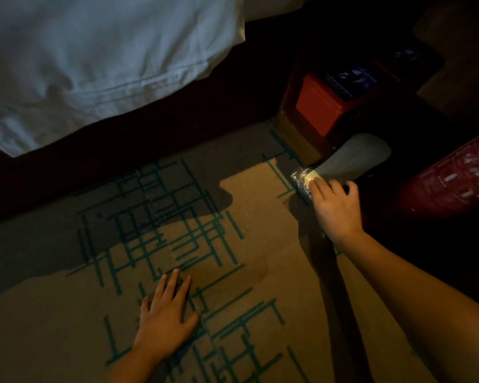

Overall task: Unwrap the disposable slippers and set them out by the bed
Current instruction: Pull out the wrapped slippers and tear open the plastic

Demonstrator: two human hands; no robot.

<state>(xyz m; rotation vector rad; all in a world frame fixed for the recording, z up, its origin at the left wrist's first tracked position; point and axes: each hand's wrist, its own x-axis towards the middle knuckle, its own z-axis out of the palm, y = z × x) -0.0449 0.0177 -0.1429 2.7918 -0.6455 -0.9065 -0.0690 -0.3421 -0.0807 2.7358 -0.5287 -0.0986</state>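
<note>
1. The slippers (354,158) are seen low at the right, at the foot of a dark wooden nightstand (291,128), with the grey ribbed sole turned up and the toe end reaching back into shadow

2. A clear wrapper (302,181) is still on the near end, where it catches the light; nothing is judged to have been unwrapped yet

3. The right hand (336,207) is stretched out to that near end, the fingers laid over the wrapped pale edge and lightly curled on it; whether the thumb is closed underneath cannot be told, so a full grip is not confirmed

4. The reach is judged to be the start of a pick-up: the pack is taken by the nearest end, probably because the rest lies in the dark gap beside the nightstand

5. The left hand (165,310) is pressed flat on the carpet (260,217), fingers straight and slightly spread, holding nothing; it is most likely placed there to prop the body while the other arm reaches low

6. The bed (94,51) is at the upper left, its white sheet hanging over a dark base; the open carpet in front of it is judged the likely spot for setting the pair out

7. A red box (321,106) sits in the nightstand's lower shelf, just behind the slippers, and a dark red patterned thing (454,178) is at the far right; neither is touched
</note>
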